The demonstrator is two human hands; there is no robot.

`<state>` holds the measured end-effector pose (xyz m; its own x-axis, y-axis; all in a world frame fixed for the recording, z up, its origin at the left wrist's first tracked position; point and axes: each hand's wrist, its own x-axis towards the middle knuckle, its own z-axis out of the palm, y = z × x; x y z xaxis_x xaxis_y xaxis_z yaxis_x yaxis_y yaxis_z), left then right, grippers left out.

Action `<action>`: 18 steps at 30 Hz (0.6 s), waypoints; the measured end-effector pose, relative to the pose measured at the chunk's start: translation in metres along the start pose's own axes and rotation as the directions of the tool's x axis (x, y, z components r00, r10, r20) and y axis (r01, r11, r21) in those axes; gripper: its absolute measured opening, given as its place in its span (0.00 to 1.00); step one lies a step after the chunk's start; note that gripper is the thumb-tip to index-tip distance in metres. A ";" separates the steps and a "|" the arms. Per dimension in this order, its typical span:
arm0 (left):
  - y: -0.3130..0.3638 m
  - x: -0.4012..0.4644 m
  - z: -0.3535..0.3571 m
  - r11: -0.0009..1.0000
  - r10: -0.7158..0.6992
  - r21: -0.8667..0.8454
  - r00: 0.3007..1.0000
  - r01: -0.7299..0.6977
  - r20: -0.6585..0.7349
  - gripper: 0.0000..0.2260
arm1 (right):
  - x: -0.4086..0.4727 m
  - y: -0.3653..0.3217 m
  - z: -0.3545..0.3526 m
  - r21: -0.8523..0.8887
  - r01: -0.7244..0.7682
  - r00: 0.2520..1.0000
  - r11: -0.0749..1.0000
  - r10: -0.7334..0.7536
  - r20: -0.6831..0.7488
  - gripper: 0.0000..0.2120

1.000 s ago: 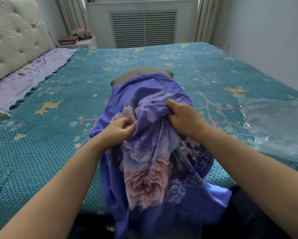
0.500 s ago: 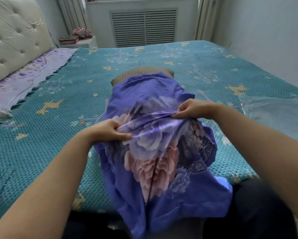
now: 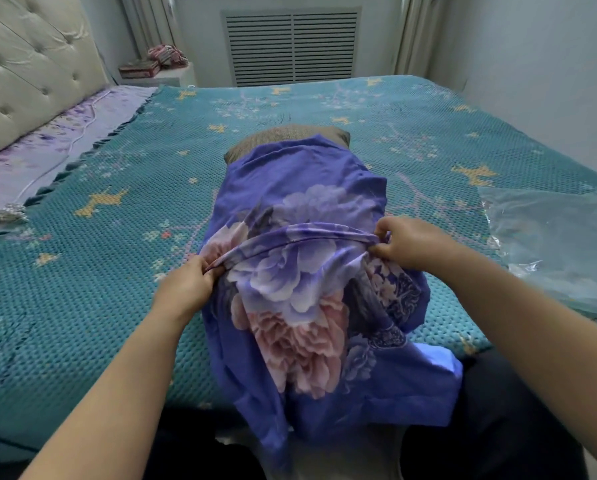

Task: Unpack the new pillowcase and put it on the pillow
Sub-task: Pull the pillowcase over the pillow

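Pillowcase [image 3: 311, 299] of purple cloth with big pink and lilac flowers lies bunched down the middle of the bed [image 3: 82, 271] in front of me, its near end spilling over the bed's edge toward my lap. It covers most of the pillow [image 3: 290, 135], whose brown far end pokes out beyond the cloth. The bed itself wears a teal knitted cover with yellow and pale stitched motifs, and a lilac sheet [image 3: 48, 150] shows along its left side under the tufted cream headboard [image 3: 30, 64].

On the bed to my right, well apart from the pillowcase, lies a clear plastic bag [image 3: 553, 244], flat and crumpled. Past the bed stands a louvred radiator cover [image 3: 292, 46] against the far wall, and a low ledge [image 3: 165, 72] beside the headboard carries some small folded things I cannot make out.

My hands are set apart at either end of a hemmed fold of the pillowcase that runs taut between them. My left hand [image 3: 186, 289] pinches the fold's left end between thumb and fingers. My right hand [image 3: 411, 244] grips the right end, fingers curled round the gathered cloth.
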<state>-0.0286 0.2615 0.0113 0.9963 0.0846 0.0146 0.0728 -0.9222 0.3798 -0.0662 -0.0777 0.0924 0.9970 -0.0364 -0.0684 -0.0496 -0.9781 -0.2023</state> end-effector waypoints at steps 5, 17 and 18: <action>0.005 -0.012 0.004 0.875 -0.215 -0.483 0.864 -0.037 -0.455 0.05 | -0.014 -0.014 0.026 0.367 0.176 0.854 0.913 0.044 -0.518 0.04; 0.009 0.000 -0.032 0.427 0.385 -0.826 0.752 0.368 0.535 0.06 | 0.023 0.023 -0.022 0.712 -0.122 0.912 0.692 -0.205 0.355 0.23; 0.004 0.004 -0.038 0.430 0.409 -0.824 0.735 0.368 0.541 0.05 | 0.028 0.033 -0.020 0.554 -0.093 0.928 0.828 -0.130 0.350 0.31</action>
<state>-0.0260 0.2727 0.0482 0.7864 -0.5192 -0.3348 0.3606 -0.0543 0.9311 -0.0392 -0.1151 0.1037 0.9106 0.1650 -0.3788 -0.1665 -0.6926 -0.7019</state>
